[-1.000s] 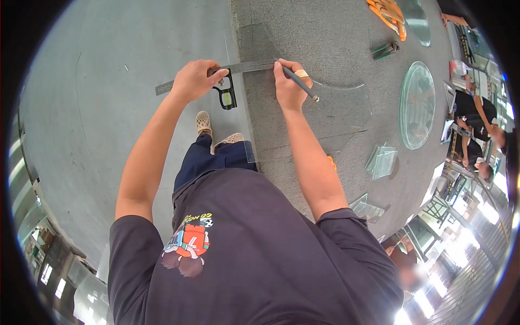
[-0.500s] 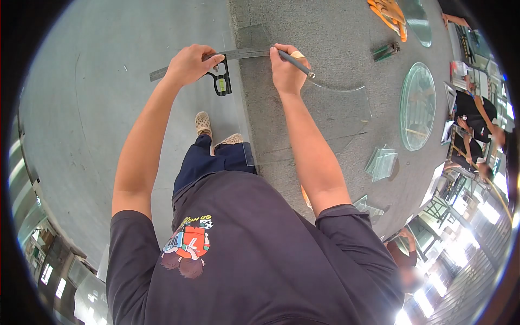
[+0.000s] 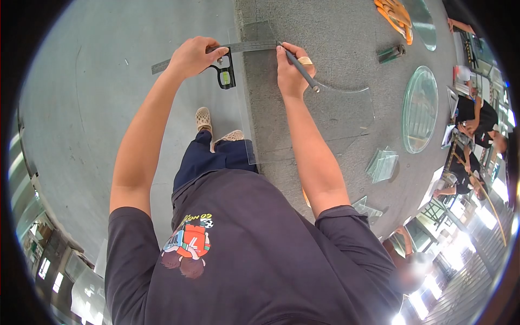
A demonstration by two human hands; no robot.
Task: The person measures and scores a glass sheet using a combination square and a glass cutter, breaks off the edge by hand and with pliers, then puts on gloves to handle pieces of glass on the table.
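From afar I watch the steel square (image 3: 252, 46) straddle the counter (image 3: 325, 32) edge over clear glass (image 3: 346, 111), its long blade running left to right, rising slightly rightward. My left hand (image 3: 193, 57) has its fingers clamped on it; my right hand's (image 3: 291, 79) fingers grip a dark pen-shaped tool (image 3: 303, 72), tip angled forward-left at the blade's end.

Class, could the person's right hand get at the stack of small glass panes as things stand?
Probably not yet: the right hand grips a dark pen-like tool. The way itself looks free, with only a flat glass sheet before the stack of small glass panes.
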